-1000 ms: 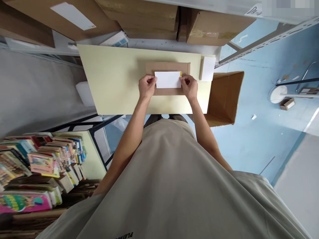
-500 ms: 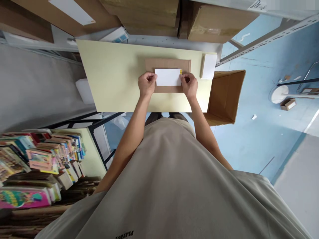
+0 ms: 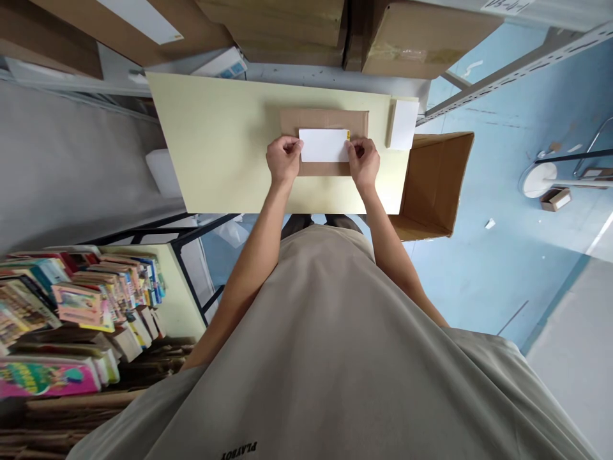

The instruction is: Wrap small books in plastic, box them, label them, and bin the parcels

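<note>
With our left hand (image 3: 283,160) we pinch the left end of a white sheet (image 3: 324,146) between thumb and fingers, and with our right hand (image 3: 364,165) we pinch its right end the same way, just below a small yellow mark (image 3: 348,135) in the sheet's far right corner. We hold the sheet flat over a piece of brown cardboard (image 3: 325,119), which shows beyond it above and below; we cannot tell whether the two touch. The cardboard lies on a pale yellow tabletop (image 3: 215,147), a little right of its middle. Near the tabletop's far right corner we have a white block (image 3: 403,125), and just beside the right edge an open carton (image 3: 433,185). Past the far edge, brown boxes (image 3: 287,32) stand on a grey shelf (image 3: 306,75). Down to our left we see rows of books (image 3: 119,281).
</note>
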Demonstrator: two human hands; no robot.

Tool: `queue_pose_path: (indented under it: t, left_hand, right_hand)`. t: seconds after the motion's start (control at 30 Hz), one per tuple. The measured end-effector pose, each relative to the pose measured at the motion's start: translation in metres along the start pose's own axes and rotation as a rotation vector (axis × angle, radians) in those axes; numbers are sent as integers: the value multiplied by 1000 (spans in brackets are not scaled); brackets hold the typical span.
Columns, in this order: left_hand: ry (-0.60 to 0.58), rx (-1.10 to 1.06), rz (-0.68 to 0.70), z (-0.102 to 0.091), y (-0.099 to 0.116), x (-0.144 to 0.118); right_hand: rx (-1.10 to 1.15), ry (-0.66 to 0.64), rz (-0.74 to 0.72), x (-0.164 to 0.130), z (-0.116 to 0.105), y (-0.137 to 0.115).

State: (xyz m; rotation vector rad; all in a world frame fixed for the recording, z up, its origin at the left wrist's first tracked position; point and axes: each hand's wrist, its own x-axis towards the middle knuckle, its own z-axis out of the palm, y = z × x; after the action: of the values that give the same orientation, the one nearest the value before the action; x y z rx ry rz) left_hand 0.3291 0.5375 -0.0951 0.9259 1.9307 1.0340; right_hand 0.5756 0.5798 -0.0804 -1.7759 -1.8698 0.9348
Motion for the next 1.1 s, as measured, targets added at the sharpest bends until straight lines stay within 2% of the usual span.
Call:
queue_pose_path:
  t: [0.27, 0.43, 0.77, 1.1]
  left_hand:
    - [10, 36, -32, 0, 4, 0]
    - [19, 27, -45, 0, 11, -2]
    - [-21, -14, -56, -2, 27, -9]
    - [12, 1, 2, -1, 16, -8]
  right_hand:
    - [-5, 8, -24, -1, 2, -2]
    - [16, 28, 9, -3, 4, -2]
    - [37, 57, 22, -7, -2, -16]
    - [-17, 35, 47, -1, 2, -19]
